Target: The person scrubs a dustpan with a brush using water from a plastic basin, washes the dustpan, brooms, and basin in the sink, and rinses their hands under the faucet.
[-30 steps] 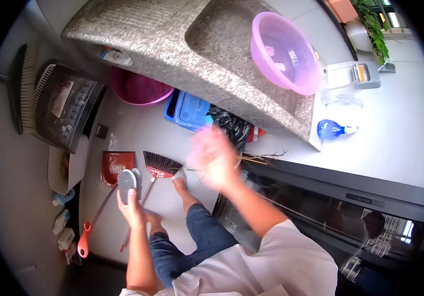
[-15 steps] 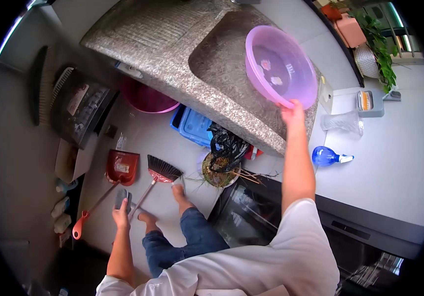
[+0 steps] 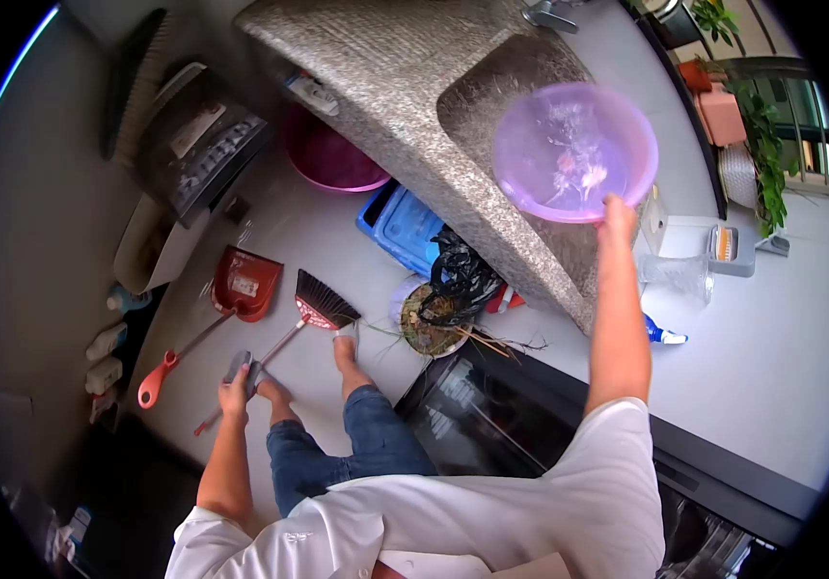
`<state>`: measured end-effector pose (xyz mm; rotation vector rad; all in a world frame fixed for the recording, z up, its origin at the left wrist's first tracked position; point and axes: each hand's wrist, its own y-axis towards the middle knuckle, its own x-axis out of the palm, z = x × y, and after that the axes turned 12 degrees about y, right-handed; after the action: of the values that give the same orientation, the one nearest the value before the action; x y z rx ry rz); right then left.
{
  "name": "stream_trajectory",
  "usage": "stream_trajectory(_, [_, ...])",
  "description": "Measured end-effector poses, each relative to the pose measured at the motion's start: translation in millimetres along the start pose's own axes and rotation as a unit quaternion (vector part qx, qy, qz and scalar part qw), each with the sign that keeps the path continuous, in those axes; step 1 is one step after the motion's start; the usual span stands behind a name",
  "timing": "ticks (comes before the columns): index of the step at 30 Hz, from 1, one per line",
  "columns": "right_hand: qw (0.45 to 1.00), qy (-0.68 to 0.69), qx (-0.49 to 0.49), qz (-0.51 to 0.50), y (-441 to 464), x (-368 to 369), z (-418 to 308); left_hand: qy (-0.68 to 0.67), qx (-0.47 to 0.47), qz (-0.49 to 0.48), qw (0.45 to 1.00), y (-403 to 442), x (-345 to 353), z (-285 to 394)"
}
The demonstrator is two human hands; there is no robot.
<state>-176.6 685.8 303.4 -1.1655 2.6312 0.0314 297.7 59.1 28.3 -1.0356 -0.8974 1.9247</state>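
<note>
My right hand (image 3: 616, 220) is closed on the near rim of a purple plastic basin (image 3: 535, 159), held over the stone sink (image 3: 487, 82). Bright whitish patches and a printed flower pattern show inside the basin; whether the patches are water or glare, I cannot tell. Low on the left, my left hand (image 3: 232, 391) grips a small grey, flat, rounded thing (image 3: 238, 365) whose kind is unclear. Close to that hand runs the handle of a broom (image 3: 326, 301), its dark bristles on the floor. A red dustpan (image 3: 245, 282) lies just beyond it.
Under the counter are a dark pink tub (image 3: 332, 159), a blue plastic box (image 3: 403, 227), a black plastic bag (image 3: 462, 275) and a pot of plant stalks (image 3: 429, 328). On the right, a white counter holds a clear vase (image 3: 677, 277) and a blue spray bottle (image 3: 663, 333).
The basin has tilted, and brighter patches now show inside it. My view has shifted, bringing the tap into sight and leaving the spray bottle partly behind my right arm. Both hands keep their hold.
</note>
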Motion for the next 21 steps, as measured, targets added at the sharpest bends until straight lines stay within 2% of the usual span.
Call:
stream_trajectory(1, [0.988,0.126,0.084,-0.024,10,-15,-1,0.016,0.013,0.004,1.000,0,-1,2])
stream_trajectory(2, [0.983,0.109,0.143,0.025,1,-24,-12,0.032,0.022,0.008,0.999,0,-2,1])
stream_trajectory(4, [0.948,0.160,0.272,-0.047,28,-78,4,0.116,0.050,-0.007,0.992,22,-15,-24])
stream_trajectory(5, [0.952,0.176,0.244,-0.053,-9,-79,-14,0.154,0.040,-0.001,0.987,5,-19,-8])
stream_trajectory(6, [0.893,0.287,0.346,-0.010,52,-125,18,0.121,0.059,0.008,0.991,-6,-20,-3])
stream_trajectory(7, [0.930,0.233,0.276,-0.065,14,-125,-4,0.171,0.062,0.018,0.983,-8,-24,2])
stream_trajectory(9, [0.938,0.213,0.265,-0.073,3,-147,-28,0.178,0.082,0.052,0.979,-11,-25,10])
stream_trajectory(11, [0.968,0.176,0.164,-0.073,-19,-170,-35,0.056,0.013,-0.004,0.998,-1,-17,5])
stream_trajectory(13, [0.979,0.152,0.118,-0.064,-43,-180,-42,-0.004,0.000,0.001,1.000,10,-6,-2])
stream_trajectory(16, [0.978,0.152,0.115,-0.082,-194,-132,-93,-0.083,-0.011,-0.004,0.997,18,4,0])
stream_trajectory(21, [0.952,0.158,0.213,-0.152,-299,-117,-83,-0.195,-0.103,0.025,0.975,44,22,8])
